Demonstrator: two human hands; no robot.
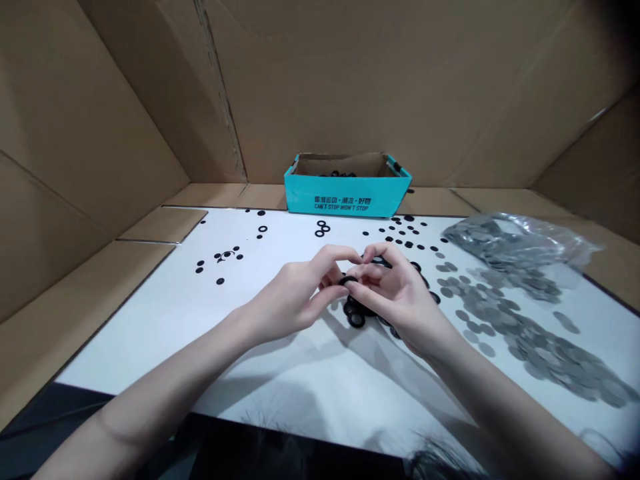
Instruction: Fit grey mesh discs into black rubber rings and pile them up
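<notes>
Both of my hands meet above the middle of the white tabletop. A small black ring (348,280) is pinched between them. My left hand (313,283) grips its left side with thumb and fingers, and my right hand (395,287) holds the right side between thumb and fingers. Directly beneath lies a pile of black rings (356,319), partly hidden by my right hand. Whether a disc sits inside the held ring, I cannot tell.
A turquoise cardboard box (349,197) with black pieces inside stands at the back. Grey discs (540,340) spread across the right, near a clear plastic bag (520,240) of discs. Small black discs (399,241) and a few rings (323,229) lie scattered. Cardboard walls (375,87) surround the table.
</notes>
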